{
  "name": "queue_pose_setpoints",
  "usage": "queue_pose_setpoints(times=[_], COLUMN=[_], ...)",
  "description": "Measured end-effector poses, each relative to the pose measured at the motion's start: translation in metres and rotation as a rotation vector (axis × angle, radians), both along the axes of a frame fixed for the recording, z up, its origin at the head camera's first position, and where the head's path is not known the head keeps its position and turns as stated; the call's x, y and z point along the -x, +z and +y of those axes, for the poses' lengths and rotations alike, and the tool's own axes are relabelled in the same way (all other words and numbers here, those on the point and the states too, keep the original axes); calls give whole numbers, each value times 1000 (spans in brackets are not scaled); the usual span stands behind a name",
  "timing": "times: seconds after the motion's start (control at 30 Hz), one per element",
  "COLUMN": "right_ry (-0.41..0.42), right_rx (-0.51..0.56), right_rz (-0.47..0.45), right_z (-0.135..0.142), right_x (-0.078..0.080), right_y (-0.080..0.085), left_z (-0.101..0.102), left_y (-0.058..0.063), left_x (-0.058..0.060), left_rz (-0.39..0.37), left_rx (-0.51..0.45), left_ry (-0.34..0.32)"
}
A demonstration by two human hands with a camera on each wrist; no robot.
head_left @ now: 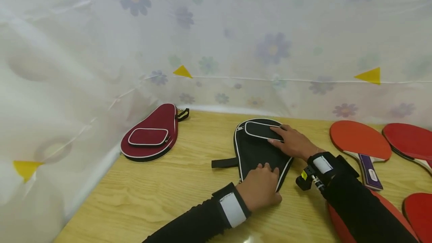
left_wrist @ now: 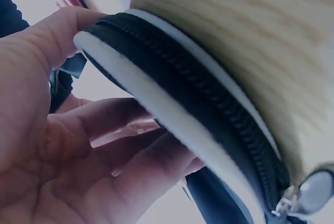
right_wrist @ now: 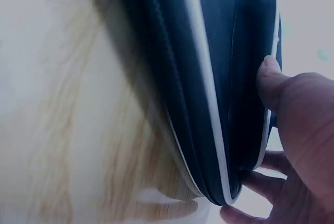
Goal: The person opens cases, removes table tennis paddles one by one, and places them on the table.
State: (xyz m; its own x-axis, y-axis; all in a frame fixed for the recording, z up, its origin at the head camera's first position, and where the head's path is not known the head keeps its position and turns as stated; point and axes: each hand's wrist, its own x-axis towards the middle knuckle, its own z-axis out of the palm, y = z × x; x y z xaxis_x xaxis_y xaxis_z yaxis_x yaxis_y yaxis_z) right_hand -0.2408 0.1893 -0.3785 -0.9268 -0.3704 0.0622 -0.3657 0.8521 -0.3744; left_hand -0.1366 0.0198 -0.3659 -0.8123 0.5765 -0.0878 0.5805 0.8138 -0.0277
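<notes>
A black table tennis paddle case [head_left: 256, 156] with white piping lies on the table, its narrow end towards me. My left hand [head_left: 260, 188] rests over that narrow end, fingers on the upper face. In the left wrist view, the thumb touches the edge beside the zipper [left_wrist: 198, 83], and a metal zipper pull [left_wrist: 315, 190] hangs at the side. My right hand [head_left: 295, 141] lies on the wide end, its fingers and thumb touching the small zipped pocket [head_left: 260, 129]. A black strap [head_left: 224, 163] sticks out to the left of the case.
A dark red paddle case [head_left: 152, 137] lies at the left back. On the right are an orange-red paddle [head_left: 361, 140] with a purple handle, a red paddle [head_left: 410, 140] and more red paddles [head_left: 420, 215] in front. A flowered curtain [head_left: 236, 40] hangs behind the wooden table [head_left: 135, 201].
</notes>
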Motion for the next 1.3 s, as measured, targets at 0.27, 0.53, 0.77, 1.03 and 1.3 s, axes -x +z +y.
queue_pose_setpoints(times=[0.27, 0.53, 0.77, 1.03, 1.3], right_ry=[-14, 89, 184, 144, 158], right_rx=[-33, -52, -14, -70, -120], right_rz=[9, 98, 181, 89, 18], right_z=[3, 11, 11, 7, 1], right_x=[-5, -8, -13, -21, -36], right_y=[1, 4, 6, 17, 26], left_z=[-13, -28, -47, -62, -69], left_y=[3, 2, 12, 11, 13], left_x=[1, 3, 7, 12, 13], left_rz=[-8, -39, -102, -148, -124], left_rx=[14, -2, -70, -192, -144], left_ry=[-78, -134, -164, -142, -121])
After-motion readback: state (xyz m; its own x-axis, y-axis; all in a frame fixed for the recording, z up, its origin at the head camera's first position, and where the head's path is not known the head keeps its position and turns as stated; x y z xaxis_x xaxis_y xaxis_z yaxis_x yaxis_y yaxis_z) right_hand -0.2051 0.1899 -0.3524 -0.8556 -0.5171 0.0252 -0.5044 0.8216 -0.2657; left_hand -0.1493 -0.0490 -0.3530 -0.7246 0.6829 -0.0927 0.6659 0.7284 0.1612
